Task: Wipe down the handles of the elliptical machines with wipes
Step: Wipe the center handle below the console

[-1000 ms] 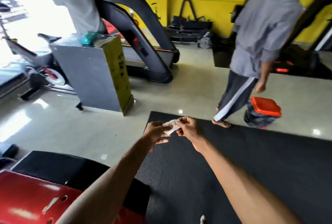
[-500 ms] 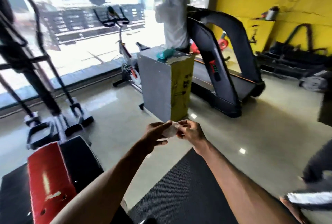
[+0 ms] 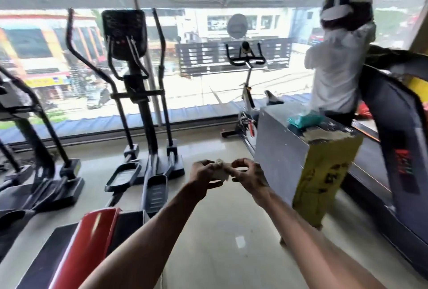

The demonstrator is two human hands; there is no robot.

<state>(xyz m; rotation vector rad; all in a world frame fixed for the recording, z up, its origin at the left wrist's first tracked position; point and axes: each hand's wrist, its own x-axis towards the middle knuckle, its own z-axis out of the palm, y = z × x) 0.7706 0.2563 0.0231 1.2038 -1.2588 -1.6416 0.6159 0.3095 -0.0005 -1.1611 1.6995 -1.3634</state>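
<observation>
A small white wipe (image 3: 221, 171) is stretched between my two hands at chest height in the middle of the view. My left hand (image 3: 205, 173) pinches its left side and my right hand (image 3: 249, 173) pinches its right side. A black elliptical machine (image 3: 136, 94) stands ahead to the left by the window, its long curved handles (image 3: 76, 54) rising beside a dark console (image 3: 124, 31). A second elliptical (image 3: 34, 126) shows partly at the far left. A teal wipe packet (image 3: 304, 120) lies on a grey box (image 3: 282, 156) to the right.
A person in a white shirt (image 3: 335, 75) stands behind the grey and yellow box, next to a black treadmill (image 3: 398, 149). A spin bike (image 3: 247, 94) is by the window. A red and black bench (image 3: 88, 242) sits low at my left.
The view has swung left and up from the black mat and a walking person to the window and the ellipticals. Both hands kept hold of the wipe throughout.
</observation>
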